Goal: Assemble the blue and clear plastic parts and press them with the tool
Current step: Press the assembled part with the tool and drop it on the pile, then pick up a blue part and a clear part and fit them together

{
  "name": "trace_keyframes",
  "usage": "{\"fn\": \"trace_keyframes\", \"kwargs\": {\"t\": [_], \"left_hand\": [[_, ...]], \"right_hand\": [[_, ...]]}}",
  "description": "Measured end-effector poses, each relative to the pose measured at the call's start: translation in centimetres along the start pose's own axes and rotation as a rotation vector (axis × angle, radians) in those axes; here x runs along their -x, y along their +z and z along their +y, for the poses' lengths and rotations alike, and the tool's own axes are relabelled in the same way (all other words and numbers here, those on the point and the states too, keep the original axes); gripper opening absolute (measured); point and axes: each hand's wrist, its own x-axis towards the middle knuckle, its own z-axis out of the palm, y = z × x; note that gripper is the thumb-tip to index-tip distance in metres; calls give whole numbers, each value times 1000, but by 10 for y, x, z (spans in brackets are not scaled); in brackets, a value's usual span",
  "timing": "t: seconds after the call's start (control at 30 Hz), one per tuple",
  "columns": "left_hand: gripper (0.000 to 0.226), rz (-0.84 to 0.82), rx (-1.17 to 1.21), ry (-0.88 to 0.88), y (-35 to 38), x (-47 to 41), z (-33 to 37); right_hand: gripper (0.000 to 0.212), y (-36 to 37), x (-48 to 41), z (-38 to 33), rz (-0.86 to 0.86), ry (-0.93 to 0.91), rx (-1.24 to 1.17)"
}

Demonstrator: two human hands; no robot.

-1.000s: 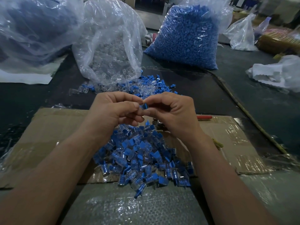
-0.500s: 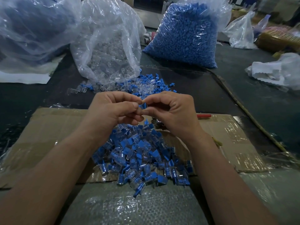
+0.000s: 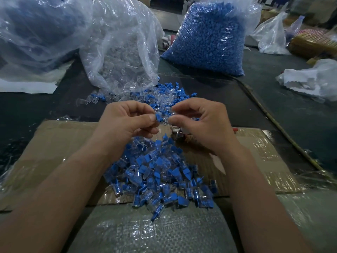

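The left hand (image 3: 127, 121) pinches a small blue part (image 3: 158, 117) between thumb and forefinger, the other fingers curled loosely beneath. The right hand (image 3: 202, 123) faces it, thumb and forefinger closed on what looks like a clear part (image 3: 166, 116). Its outline is hard to make out against the parts behind it. The two pieces meet or nearly meet between the fingertips, held up in the air above the work.

The step in hand appears to be seating the blue part into the clear one. To do it well, the two should be lined up squarely before any push. The grip should stay near the tips so the joint remains in sight, and the push should be straight, not twisted, since small plastic can cock or slip.

Directly below and toward the person, a pile of assembled pieces (image 3: 158, 176) lies on a cardboard sheet (image 3: 54, 143). Under the right hand, something metal shows, probably the tool (image 3: 177, 133), with a red end poking out past the wrist. It is mostly hidden. Beyond the fingertips, loose parts (image 3: 164, 94) are scattered on the dark table (image 3: 273, 106). They lie at the mouth of a bag of clear parts (image 3: 124, 57), and a bag of blue parts (image 3: 209, 37) stands further back to the right.
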Motion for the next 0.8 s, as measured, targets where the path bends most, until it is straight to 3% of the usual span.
{"fn": "trace_keyframes", "kwargs": {"t": [0.13, 0.23, 0.37, 0.43, 0.53, 0.7, 0.8], "left_hand": [[9, 43, 6, 13, -5, -3, -1], [12, 58, 1, 26, -6, -3, -1], [13, 76, 15, 32, -6, -4, 0], [12, 76, 22, 30, -7, -4, 0], [12, 71, 28, 24, -7, -4, 0], [14, 84, 41, 20, -6, -5, -1], [15, 93, 40, 25, -6, -6, -2]], "right_hand": [[16, -31, -3, 19, -65, 276, 166], [27, -45, -1, 29, -284, 442, 281], [80, -46, 3, 33, -565, 588, 449], [89, -42, 2, 34, -588, 579, 496], [77, -42, 0, 34, -525, 551, 505], [40, -41, 0, 33, -428, 481, 465], [33, -37, -2, 33, -419, 463, 506]]}}
